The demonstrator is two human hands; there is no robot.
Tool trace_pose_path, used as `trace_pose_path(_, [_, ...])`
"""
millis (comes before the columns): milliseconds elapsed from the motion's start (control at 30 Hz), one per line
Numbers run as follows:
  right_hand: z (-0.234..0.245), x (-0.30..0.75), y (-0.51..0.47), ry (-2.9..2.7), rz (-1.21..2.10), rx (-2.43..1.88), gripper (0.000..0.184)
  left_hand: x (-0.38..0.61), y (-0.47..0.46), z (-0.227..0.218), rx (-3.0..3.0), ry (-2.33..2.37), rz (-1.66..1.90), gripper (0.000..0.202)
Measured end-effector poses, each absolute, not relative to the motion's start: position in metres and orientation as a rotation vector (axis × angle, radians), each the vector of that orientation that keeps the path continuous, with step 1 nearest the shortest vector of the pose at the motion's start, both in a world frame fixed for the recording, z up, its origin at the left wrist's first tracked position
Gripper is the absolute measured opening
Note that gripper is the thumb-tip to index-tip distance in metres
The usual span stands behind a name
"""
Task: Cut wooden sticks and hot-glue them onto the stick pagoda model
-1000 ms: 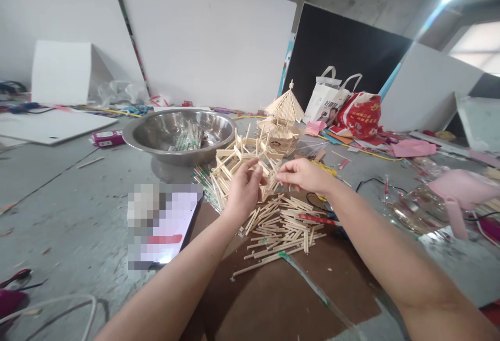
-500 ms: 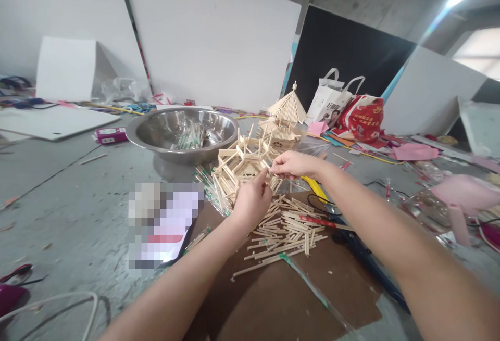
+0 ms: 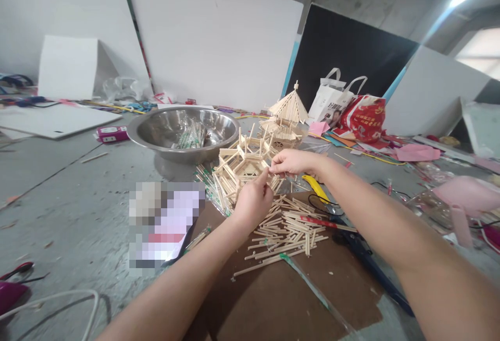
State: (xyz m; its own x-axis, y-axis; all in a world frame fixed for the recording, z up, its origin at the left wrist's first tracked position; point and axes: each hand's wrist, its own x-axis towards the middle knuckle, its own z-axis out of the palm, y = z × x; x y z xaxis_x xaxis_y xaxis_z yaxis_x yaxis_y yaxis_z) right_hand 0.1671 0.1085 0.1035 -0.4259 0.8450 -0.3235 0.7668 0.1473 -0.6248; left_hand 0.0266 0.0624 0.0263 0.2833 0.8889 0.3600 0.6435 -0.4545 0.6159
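Observation:
A many-sided frame of wooden sticks (image 3: 245, 161) stands at the centre, with upright sticks round its top. At its near right side my left hand (image 3: 253, 195) is closed, thumb and forefinger together against the frame's edge. My right hand (image 3: 289, 163) pinches at the same spot from the right, its fingertips almost meeting the left ones. Whatever lies between the fingertips is too small to make out. Loose cut sticks (image 3: 289, 226) are heaped on the brown board (image 3: 289, 299) below my hands. Behind the frame rises a finished-looking stick pavilion (image 3: 289, 112) with a pointed roof.
A steel basin (image 3: 144, 140) holding wrapped sticks stands behind left. A yellow-handled cutter (image 3: 315, 189) and a dark blue tool (image 3: 371, 270) lie right. A blurred-out phone-like object (image 3: 175, 221) lies left. Bags (image 3: 361, 117) and coloured paper (image 3: 417, 152) sit at the back right.
Both hands stay at the same edge of the stick frame, with only a tiny shift of the fingers. The whole view has moved slightly.

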Motion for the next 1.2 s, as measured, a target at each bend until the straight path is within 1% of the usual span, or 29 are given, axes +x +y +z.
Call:
trace_pose_path(233, [0.104,0.166,0.112,-2.42,1.047,-1.619,0.017,0.028,0.062,0.026,2.129,1.374,0.988,0.047])
trace_pose_path(367, [0.106,0.164,0.11,-2.424,0.996,-1.641,0.018,0.027,0.063,0.026,1.975,1.333,1.081,0.044])
trace_pose_path(567, [0.106,0.172,0.091,-2.36,0.679,-1.639,0.023,0.023,0.064,0.037,1.576,1.144,1.304,0.031])
trace_pose_path(633, [0.104,0.175,0.076,-2.326,0.663,-1.575,0.024,0.023,0.061,0.044,1.489,1.064,1.288,0.031])
trace_pose_path(733, [0.098,0.175,0.052,-2.326,0.682,-1.491,0.023,0.025,0.056,0.052,1.397,0.967,1.156,0.032])
trace_pose_path(833, [0.088,0.172,0.034,-2.27,0.644,-1.478,0.023,0.027,0.051,0.056,1.339,0.894,1.098,0.027])
trace_pose_path(1000, [0.054,0.172,0.026,-2.15,0.509,-1.459,0.028,0.023,0.053,0.06,1.421,0.864,1.174,0.023])
trace_pose_path(1100, [0.029,0.169,0.026,-2.276,0.326,-1.601,0.021,0.019,0.056,0.059,1.511,0.929,1.121,0.025])
trace_pose_path(1200, [0.01,0.164,0.026,-2.456,0.139,-1.755,0.022,0.013,0.056,0.049,1.57,1.045,1.024,0.026])
